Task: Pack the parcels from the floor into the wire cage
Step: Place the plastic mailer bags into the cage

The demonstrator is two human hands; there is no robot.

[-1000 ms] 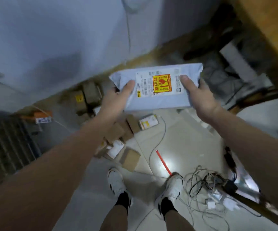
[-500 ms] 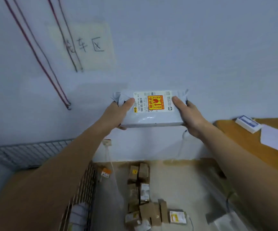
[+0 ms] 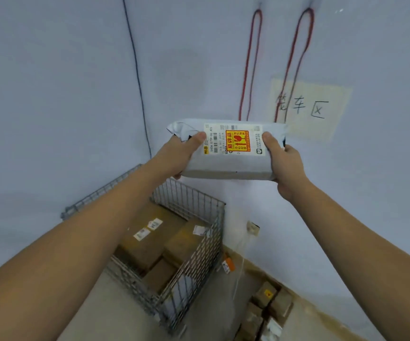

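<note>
Parcel handling: a grey plastic mailer with an orange fragile label (image 3: 231, 148) is being gripped at its ends by the left hand (image 3: 178, 156) and right hand (image 3: 283, 161), above the metal wire cage (image 3: 199, 254); it is judged light, soft, breakable.

Red cords (image 3: 250, 65) hang beside a handwritten paper sign (image 3: 322, 107) on the wall.

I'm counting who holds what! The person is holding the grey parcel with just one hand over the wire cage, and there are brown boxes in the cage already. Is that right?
Not quite. Both hands hold the grey parcel: the left hand grips one end and the right hand the other, as the head view shows. It is above the wire cage, which already has brown boxes in it.
</note>
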